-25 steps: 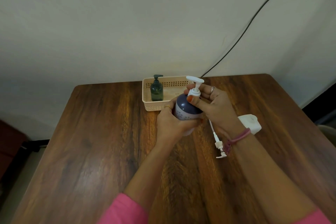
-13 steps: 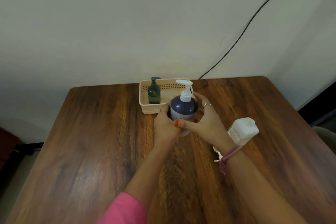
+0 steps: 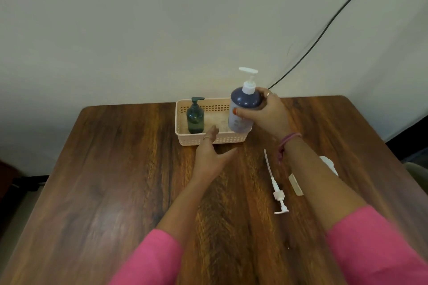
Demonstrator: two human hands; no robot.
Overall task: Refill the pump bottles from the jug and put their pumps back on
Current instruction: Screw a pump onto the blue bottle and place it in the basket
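Nearest the front edge of the desk there's nothing but pink sleeves. A bit further in, toward the right side, a loose pump lies flat on the wood, its long axis running roughly front to back: nozzle head toward the near edge, dip tube pointing at the far edge. Just right of it the jug is mostly hidden under the right forearm, so I can't say much about it.

Mid-desk, the left hand is spread open, palm down, holding nothing, fingertips just at the basket's near wall.

Further back, the right hand is wrapped around the blue bottle, pump already on. The bottle's upright with a slight lean, pump up, nozzle pointing right, and it sits over the right end of the basket at the far edge. A green bottle stands in the left end, pump on.

So my guess: this one's done and is getting parked in the basket. Next move just needs a straight lowering into the free right end, clear of the rim. The loose pump suggests another bottle, though I can't see one.
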